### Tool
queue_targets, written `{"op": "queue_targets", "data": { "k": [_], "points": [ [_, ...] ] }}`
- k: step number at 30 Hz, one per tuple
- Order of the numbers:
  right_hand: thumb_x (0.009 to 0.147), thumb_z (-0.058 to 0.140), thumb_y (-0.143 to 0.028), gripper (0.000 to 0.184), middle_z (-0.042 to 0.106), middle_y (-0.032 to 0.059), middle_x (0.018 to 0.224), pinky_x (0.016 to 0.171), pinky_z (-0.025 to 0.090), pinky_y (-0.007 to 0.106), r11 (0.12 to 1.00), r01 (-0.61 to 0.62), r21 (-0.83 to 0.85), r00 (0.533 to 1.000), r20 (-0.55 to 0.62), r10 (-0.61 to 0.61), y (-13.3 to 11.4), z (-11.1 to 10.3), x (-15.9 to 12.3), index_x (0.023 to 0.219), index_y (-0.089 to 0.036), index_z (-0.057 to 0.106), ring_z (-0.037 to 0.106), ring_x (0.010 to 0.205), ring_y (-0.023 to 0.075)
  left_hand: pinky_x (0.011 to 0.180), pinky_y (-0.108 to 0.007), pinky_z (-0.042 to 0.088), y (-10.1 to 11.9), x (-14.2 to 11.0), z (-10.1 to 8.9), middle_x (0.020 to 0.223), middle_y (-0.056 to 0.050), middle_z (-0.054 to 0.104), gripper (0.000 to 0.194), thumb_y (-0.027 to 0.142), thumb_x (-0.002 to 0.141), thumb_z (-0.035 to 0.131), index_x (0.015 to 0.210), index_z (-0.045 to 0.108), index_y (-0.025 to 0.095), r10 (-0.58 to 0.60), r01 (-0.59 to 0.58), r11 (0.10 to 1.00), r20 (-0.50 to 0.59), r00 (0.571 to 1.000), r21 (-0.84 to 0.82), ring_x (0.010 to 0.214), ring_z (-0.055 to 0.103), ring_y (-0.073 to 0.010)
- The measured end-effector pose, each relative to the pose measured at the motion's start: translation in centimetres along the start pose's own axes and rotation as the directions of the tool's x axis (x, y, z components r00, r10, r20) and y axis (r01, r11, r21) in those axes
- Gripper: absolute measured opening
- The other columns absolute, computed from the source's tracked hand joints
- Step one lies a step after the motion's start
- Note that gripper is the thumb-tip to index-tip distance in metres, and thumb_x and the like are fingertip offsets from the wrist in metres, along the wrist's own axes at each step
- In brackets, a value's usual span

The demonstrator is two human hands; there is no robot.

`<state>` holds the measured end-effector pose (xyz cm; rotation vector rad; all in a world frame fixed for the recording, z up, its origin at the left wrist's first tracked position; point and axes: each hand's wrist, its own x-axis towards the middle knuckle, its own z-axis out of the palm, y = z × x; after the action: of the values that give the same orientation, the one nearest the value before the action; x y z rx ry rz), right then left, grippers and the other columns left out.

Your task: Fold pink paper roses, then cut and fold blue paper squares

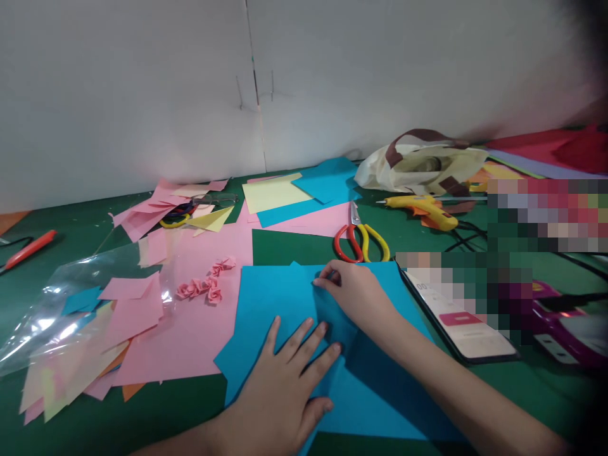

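Sheets of blue paper [280, 288] lie on the table in front of me, stacked and slightly askew. My left hand [289, 386] rests flat on the blue paper with its fingers spread. Close to the far edge of the same paper, my right hand [356, 291] is closed in a pinch, thumb against index finger. Whatever is between those fingertips, if anything, is too small to make out. Scissors [365, 244] with one red and one yellow handle lie just beyond the right hand. Several pink paper roses [209, 288] sit on a pink sheet [190, 348] to the left.
Paper scraps [133, 304] and a clear plastic bag [47, 323] cover the left side. A yellow glue gun [422, 209], a cloth bag [380, 168] and a phone [460, 310] are on the right. A purple device [565, 323] stands at far right. Behind rises a white wall [142, 95].
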<state>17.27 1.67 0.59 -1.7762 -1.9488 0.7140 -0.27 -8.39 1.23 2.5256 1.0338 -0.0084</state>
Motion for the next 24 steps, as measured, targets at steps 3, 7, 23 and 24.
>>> {"op": "queue_targets", "data": {
  "k": [3,7,23,24],
  "points": [
    [0.078,0.060,-0.025,0.008,0.069,0.0044,0.072,0.059,0.042,0.030,1.000,-0.014,-0.005,1.000,0.009,0.014,-0.1,0.0,0.0,0.071,-0.021,0.059,0.063,0.067,0.0210,0.108,-0.063,0.013,0.1,0.0,-0.1,0.151,0.002,0.013,0.053,0.045,0.096,0.022,0.143,0.003,0.033,-0.010,0.011,1.000,0.022,1.000,-0.025,0.139,0.015,-0.0274],
    [0.080,0.059,-0.024,0.007,0.069,0.0055,0.075,0.060,0.041,0.029,0.999,-0.044,-0.002,0.998,0.035,0.044,-0.4,0.0,-0.1,0.074,-0.020,0.059,0.064,0.070,0.0214,0.108,-0.064,0.011,0.1,0.0,-0.3,0.151,0.003,0.011,0.051,0.046,0.096,0.020,0.143,0.005,0.034,-0.032,0.034,0.998,0.047,0.998,-0.050,0.139,0.012,-0.0273],
    [0.083,0.057,-0.038,0.022,0.067,0.0060,0.081,0.046,0.032,0.025,0.968,-0.025,-0.249,0.999,-0.036,0.017,-0.9,0.3,-0.9,0.094,-0.019,0.054,0.063,0.063,0.0206,0.105,-0.069,0.011,0.2,0.1,-0.3,0.152,0.003,0.007,0.052,0.043,0.096,0.024,0.143,0.003,0.036,-0.040,0.042,0.998,0.065,0.997,-0.037,0.139,0.010,-0.0289],
    [0.084,0.056,-0.042,0.028,0.067,0.0073,0.086,0.045,0.032,0.025,0.952,-0.023,-0.306,0.998,-0.060,0.005,-1.0,0.4,-1.1,0.099,-0.019,0.054,0.064,0.063,0.0209,0.105,-0.069,0.010,0.2,0.1,-0.3,0.152,0.003,0.008,0.052,0.042,0.096,0.024,0.143,0.003,0.036,-0.039,0.041,0.999,0.059,0.998,-0.032,0.139,0.010,-0.0290]
  ]
}}
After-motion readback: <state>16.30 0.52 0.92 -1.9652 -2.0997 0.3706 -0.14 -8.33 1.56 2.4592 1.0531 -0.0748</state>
